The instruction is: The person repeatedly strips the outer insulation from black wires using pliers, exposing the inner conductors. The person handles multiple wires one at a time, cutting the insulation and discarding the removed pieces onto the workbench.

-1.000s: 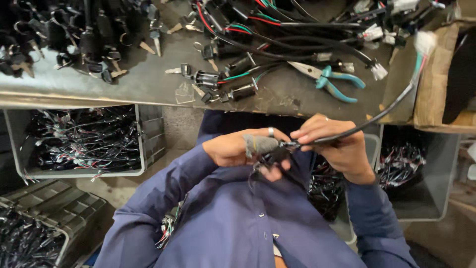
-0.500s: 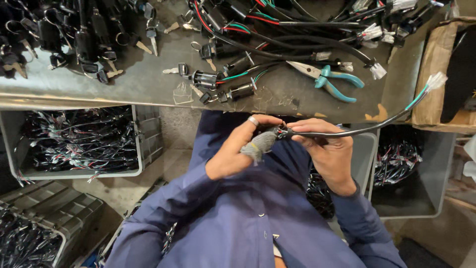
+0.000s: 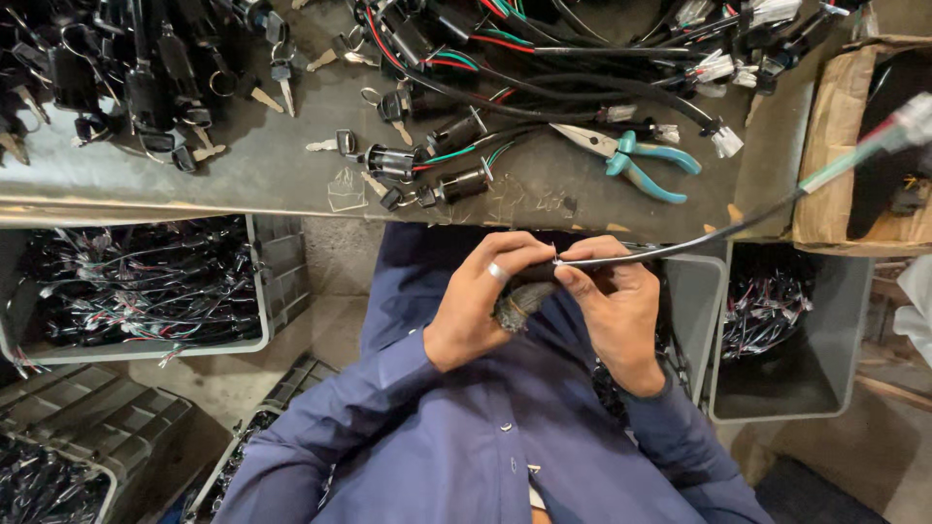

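Workbench [image 3: 291,184] far, across top. Pliers [image 3: 631,160] on it, right of lock cylinders [image 3: 427,175]; keys [image 3: 282,82] far left. Bin of wiring [image 3: 136,291] under bench, left; second bin [image 3: 786,340] right. Cardboard box [image 3: 835,146] far right. Hands near centre, below bench edge.
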